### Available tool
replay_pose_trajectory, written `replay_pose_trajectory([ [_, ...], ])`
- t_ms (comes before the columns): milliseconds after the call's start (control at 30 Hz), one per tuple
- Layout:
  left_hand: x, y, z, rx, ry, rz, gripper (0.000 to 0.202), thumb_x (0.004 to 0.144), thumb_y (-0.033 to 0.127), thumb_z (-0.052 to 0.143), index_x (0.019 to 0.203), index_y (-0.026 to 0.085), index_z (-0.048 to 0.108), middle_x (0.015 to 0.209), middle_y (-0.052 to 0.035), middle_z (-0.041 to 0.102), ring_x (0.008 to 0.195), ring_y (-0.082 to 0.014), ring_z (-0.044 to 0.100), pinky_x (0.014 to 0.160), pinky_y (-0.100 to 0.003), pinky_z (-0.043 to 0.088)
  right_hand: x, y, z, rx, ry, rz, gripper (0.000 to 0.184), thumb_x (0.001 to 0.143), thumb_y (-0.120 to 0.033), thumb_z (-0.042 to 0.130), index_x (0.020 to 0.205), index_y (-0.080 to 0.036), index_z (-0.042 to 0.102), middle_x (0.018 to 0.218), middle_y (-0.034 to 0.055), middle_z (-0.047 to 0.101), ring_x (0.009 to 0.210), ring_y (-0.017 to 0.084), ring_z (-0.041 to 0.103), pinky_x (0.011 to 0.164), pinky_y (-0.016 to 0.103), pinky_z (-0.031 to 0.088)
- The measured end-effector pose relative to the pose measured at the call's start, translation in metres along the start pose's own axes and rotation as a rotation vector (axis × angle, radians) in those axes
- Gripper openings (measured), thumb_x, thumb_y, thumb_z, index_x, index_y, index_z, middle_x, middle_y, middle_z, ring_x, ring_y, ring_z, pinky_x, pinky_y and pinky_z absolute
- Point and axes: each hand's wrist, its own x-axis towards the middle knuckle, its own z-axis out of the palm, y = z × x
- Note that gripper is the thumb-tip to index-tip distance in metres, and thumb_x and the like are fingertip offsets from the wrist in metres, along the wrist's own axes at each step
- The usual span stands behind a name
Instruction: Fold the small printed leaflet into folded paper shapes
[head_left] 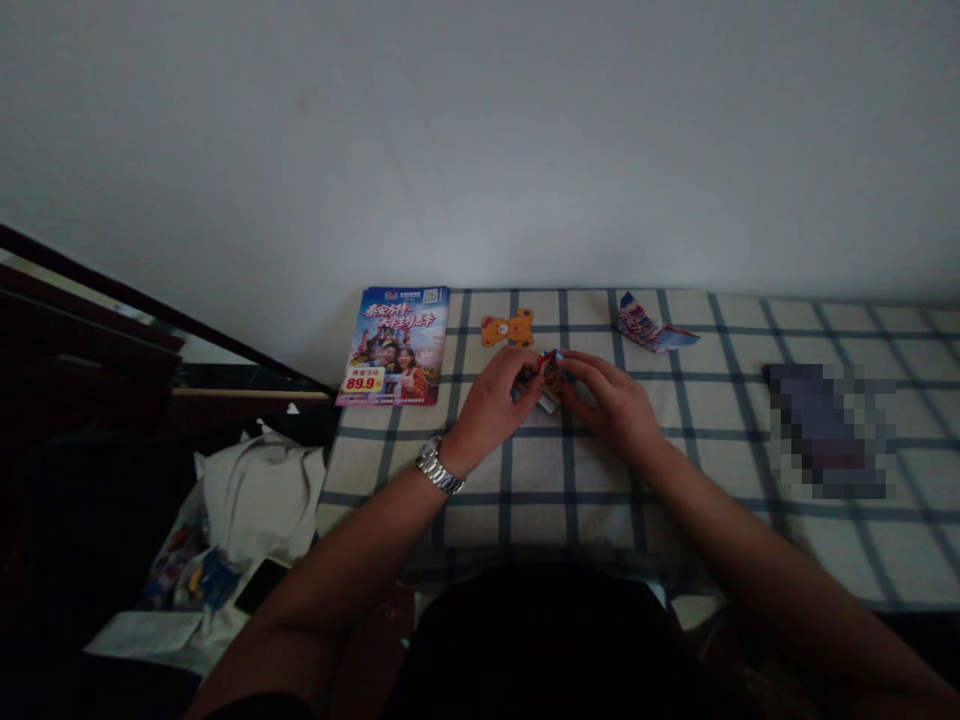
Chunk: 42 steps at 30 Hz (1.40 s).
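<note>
Both hands meet over the middle of a checked tablecloth. My left hand, with a metal watch on its wrist, pinches one side of a small folded piece of printed paper. My right hand pinches the other side of the same paper. The paper is red, blue and white, and is partly hidden by the fingers.
A colourful flyer lies at the table's left end. An orange bear-shaped cutout and another folded printed paper lie near the wall. A blurred dark object sits at the right. Bags and clutter lie left of the table.
</note>
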Motion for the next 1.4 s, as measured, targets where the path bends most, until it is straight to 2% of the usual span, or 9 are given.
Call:
replay_pose_trajectory([
  [233, 0.0002, 0.0031, 0.0004, -0.046, -0.005, 0.001, 0.015, 0.099, 0.012, 0.062, 0.109, 0.022, 0.057, 0.101, -0.0013, 0.062, 0.09, -0.0149, 0.064, 0.081, -0.027, 0.055, 0.0002, -0.0004, 0.0002, -0.07, -0.035, 0.012, 0.036, 0.104, -0.024, 0.059, 0.139, -0.03, 0.063, 0.148, 0.0107, 0.068, 0.128, 0.031, 0.071, 0.104, 0.049, 0.061],
  [433, -0.0002, 0.0017, 0.0008, -0.049, 0.001, -0.014, 0.011, 0.1, 0.014, 0.062, 0.108, 0.022, 0.058, 0.099, -0.0012, 0.062, 0.088, -0.0146, 0.063, 0.081, -0.028, 0.055, 0.0011, -0.0034, -0.0005, -0.046, 0.041, -0.02, 0.034, 0.104, -0.021, 0.06, 0.138, -0.026, 0.058, 0.147, 0.0119, 0.069, 0.12, 0.027, 0.076, 0.101, 0.044, 0.063],
  [533, -0.0005, -0.0005, 0.002, -0.055, 0.008, -0.008, 0.01, 0.101, 0.015, 0.062, 0.108, 0.022, 0.058, 0.1, -0.0016, 0.063, 0.088, -0.0151, 0.064, 0.081, -0.028, 0.055, 0.0018, -0.0043, -0.0008, -0.069, 0.035, -0.018, 0.033, 0.104, -0.021, 0.06, 0.136, -0.026, 0.06, 0.146, 0.0117, 0.07, 0.12, 0.027, 0.075, 0.101, 0.043, 0.064],
  [667, 0.0001, -0.0008, 0.003, -0.059, 0.038, 0.022, 0.012, 0.1, 0.014, 0.063, 0.108, 0.021, 0.058, 0.098, -0.0012, 0.063, 0.084, -0.0144, 0.063, 0.076, -0.027, 0.055, 0.0015, -0.0012, 0.001, -0.114, 0.054, -0.086, 0.035, 0.104, -0.021, 0.061, 0.139, -0.026, 0.061, 0.147, 0.0119, 0.069, 0.124, 0.028, 0.074, 0.1, 0.042, 0.064],
  [867, 0.0007, 0.0013, 0.0024, -0.079, 0.056, 0.03, 0.01, 0.101, 0.017, 0.063, 0.108, 0.022, 0.058, 0.096, -0.0009, 0.062, 0.083, -0.0144, 0.064, 0.076, -0.027, 0.055, -0.0006, 0.0041, 0.0037, -0.187, 0.037, -0.132, 0.038, 0.104, -0.021, 0.062, 0.141, -0.028, 0.061, 0.149, 0.0134, 0.067, 0.119, 0.029, 0.074, 0.095, 0.044, 0.065],
  [1000, 0.0002, -0.0005, 0.0031, -0.091, 0.046, 0.031, 0.01, 0.101, 0.017, 0.063, 0.108, 0.022, 0.058, 0.097, -0.0013, 0.062, 0.085, -0.015, 0.064, 0.076, -0.027, 0.055, -0.0012, 0.004, 0.004, -0.194, 0.019, -0.127, 0.041, 0.104, -0.022, 0.063, 0.144, -0.032, 0.061, 0.151, 0.0117, 0.065, 0.119, 0.029, 0.072, 0.095, 0.044, 0.064],
  [1200, -0.0015, -0.0039, 0.0047, -0.085, 0.041, 0.022, 0.007, 0.104, 0.022, 0.061, 0.11, 0.022, 0.058, 0.1, -0.0023, 0.064, 0.087, -0.0157, 0.065, 0.078, -0.029, 0.056, -0.0009, 0.0023, 0.0044, -0.117, 0.002, -0.078, 0.036, 0.103, -0.024, 0.064, 0.137, -0.033, 0.068, 0.152, 0.0101, 0.063, 0.12, 0.032, 0.072, 0.096, 0.047, 0.064],
  [1400, -0.0012, -0.0022, 0.0028, -0.04, 0.047, 0.038, 0.006, 0.104, 0.02, 0.06, 0.109, 0.022, 0.059, 0.099, -0.002, 0.063, 0.086, -0.0151, 0.063, 0.079, -0.029, 0.055, -0.001, 0.0021, 0.004, -0.066, 0.002, -0.053, 0.033, 0.104, -0.025, 0.062, 0.135, -0.032, 0.068, 0.152, 0.0104, 0.062, 0.116, 0.029, 0.072, 0.096, 0.045, 0.064],
])
